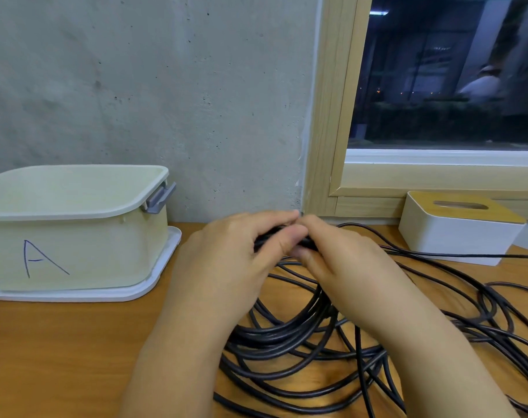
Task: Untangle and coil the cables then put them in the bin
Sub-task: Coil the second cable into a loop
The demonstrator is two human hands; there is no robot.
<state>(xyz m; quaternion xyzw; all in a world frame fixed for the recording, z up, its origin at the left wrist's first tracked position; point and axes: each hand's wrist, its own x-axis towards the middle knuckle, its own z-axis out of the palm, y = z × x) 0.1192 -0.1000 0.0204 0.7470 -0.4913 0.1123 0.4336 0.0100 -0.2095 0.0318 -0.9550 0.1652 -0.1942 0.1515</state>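
In the middle of the frame the person's left hand (pixel 244 239) and right hand (pixel 326 251) meet, and the curled fingers of both pinch a small bunch of the thin black rubber cables (pixel 302 336) between them, lifted a little above the wooden table top (pixel 60 342). From that bunch the strands drop down under the wrists into a loose pile of loops in the lower middle of the frame, and more long strands run off to the lower right and the right edge. The loops cross over each other in many places, so a hard pull could make a knot go tighter instead of coming free. The strands that trail away to the right could also snag or drag along when the bunch is lifted. If the grip slips, the part already gathered could fall back into the pile and mix up again. On the left of the frame sits the pale cream plastic bin with a hand-drawn letter A (pixel 75 251), standing on its flat white lid (pixel 163 263), well apart from the pile. Its top is open, so nothing blocks the way in. At the right, a white tissue box with a wooden top (pixel 456 233) has one strand running just beside its front, and it might catch there.
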